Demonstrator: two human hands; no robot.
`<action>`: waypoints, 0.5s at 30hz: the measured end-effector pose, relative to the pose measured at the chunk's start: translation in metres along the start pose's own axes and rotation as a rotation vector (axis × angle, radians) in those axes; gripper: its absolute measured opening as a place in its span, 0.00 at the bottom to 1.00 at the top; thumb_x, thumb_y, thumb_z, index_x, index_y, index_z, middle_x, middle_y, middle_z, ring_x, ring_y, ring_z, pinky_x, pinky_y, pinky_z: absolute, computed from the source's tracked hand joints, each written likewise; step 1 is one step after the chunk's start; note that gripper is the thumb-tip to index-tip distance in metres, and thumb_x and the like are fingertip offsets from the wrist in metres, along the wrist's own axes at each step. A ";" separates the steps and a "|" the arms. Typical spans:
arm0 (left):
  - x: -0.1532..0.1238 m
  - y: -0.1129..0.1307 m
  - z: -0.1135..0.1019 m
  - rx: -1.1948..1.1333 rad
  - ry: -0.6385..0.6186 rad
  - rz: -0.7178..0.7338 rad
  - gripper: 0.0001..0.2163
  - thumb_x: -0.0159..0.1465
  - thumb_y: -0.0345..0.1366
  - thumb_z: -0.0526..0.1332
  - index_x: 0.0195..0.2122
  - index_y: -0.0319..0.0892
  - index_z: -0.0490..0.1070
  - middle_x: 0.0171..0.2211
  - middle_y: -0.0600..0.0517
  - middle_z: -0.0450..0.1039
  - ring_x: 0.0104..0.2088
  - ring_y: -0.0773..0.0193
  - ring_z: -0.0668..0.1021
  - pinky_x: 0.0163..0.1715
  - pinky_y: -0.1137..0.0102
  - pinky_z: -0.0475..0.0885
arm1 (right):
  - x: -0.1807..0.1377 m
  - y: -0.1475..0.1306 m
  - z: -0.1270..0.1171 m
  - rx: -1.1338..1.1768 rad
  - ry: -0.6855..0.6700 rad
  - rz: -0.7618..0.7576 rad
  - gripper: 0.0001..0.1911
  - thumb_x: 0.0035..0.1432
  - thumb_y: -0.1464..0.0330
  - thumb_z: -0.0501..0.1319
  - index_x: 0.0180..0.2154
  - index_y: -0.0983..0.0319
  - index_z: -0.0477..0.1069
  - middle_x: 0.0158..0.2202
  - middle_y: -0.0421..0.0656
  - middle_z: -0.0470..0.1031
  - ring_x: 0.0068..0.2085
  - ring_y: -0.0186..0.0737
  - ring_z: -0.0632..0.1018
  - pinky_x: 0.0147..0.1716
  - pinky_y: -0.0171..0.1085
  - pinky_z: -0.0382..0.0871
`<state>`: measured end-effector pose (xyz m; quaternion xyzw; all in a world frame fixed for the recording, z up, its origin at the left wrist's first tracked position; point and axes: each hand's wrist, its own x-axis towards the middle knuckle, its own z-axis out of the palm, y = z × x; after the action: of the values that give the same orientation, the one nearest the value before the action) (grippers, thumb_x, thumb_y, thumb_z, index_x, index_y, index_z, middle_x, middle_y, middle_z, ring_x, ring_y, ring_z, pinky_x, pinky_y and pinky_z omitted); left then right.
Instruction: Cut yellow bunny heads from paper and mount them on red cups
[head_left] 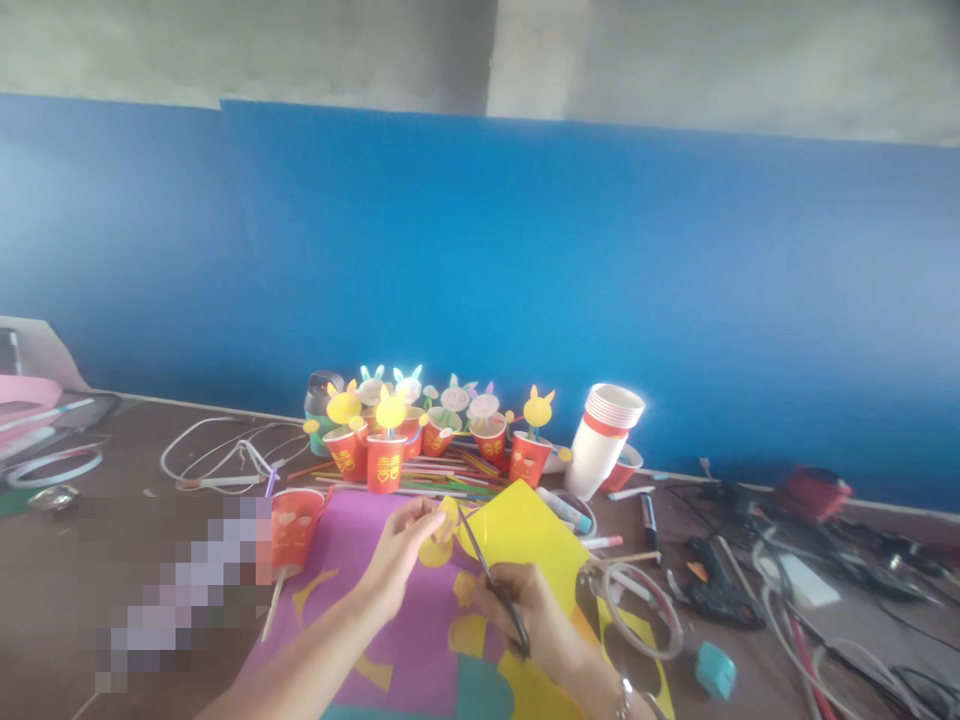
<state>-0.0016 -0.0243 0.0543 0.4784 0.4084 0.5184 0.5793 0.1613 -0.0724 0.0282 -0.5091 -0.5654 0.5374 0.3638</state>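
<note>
My left hand (401, 548) pinches a small yellow paper piece (448, 518) between thumb and fingers. In my right hand (532, 605) is a pair of scissors (491, 578), its blades pointing up and left at the edge of that piece. I cannot tell whether the blades are parted. Below both hands lie a purple sheet (352, 545) and a yellow sheet (517, 525). Yellow offcuts (469, 634) are scattered on the purple sheet, and a teal paper (480, 690) shows at the bottom.
Red paper cups (386, 465) with paper animal heads (390, 408) stand at the back. A white cup stack (600, 440) rises beside them. A lone red cup (291, 530) sits left, near a pixelated patch. Cables (645, 600), a glue gun (720, 590) and a teal block (715, 670) lie right.
</note>
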 end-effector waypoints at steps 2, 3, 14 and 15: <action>-0.001 0.002 0.001 -0.040 0.010 -0.016 0.13 0.53 0.42 0.63 0.19 0.43 0.62 0.18 0.58 0.64 0.23 0.67 0.66 0.28 0.72 0.58 | 0.001 0.001 0.000 -0.007 0.000 -0.007 0.24 0.47 0.50 0.64 0.20 0.64 0.65 0.13 0.32 0.56 0.14 0.24 0.54 0.12 0.29 0.44; -0.001 0.002 0.001 -0.045 0.006 -0.028 0.13 0.53 0.43 0.64 0.19 0.43 0.63 0.18 0.58 0.65 0.23 0.67 0.67 0.28 0.72 0.59 | 0.001 0.001 0.000 -0.009 0.004 -0.002 0.23 0.47 0.51 0.64 0.20 0.64 0.66 0.13 0.32 0.57 0.14 0.24 0.55 0.12 0.29 0.45; 0.007 -0.015 -0.006 0.024 0.089 -0.033 0.11 0.52 0.43 0.65 0.21 0.41 0.70 0.20 0.56 0.69 0.26 0.65 0.70 0.31 0.72 0.62 | 0.000 0.002 -0.002 -0.033 0.001 0.030 0.22 0.48 0.51 0.63 0.21 0.63 0.65 0.12 0.32 0.57 0.11 0.25 0.58 0.09 0.28 0.48; 0.007 -0.016 -0.007 0.029 0.099 -0.031 0.11 0.51 0.43 0.65 0.21 0.42 0.70 0.20 0.55 0.69 0.27 0.64 0.70 0.31 0.72 0.62 | 0.000 0.003 -0.002 -0.030 -0.005 0.029 0.21 0.49 0.51 0.63 0.21 0.63 0.66 0.11 0.32 0.57 0.11 0.25 0.59 0.09 0.27 0.48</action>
<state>-0.0039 -0.0164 0.0376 0.4541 0.4512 0.5266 0.5593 0.1639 -0.0719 0.0253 -0.5213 -0.5668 0.5353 0.3469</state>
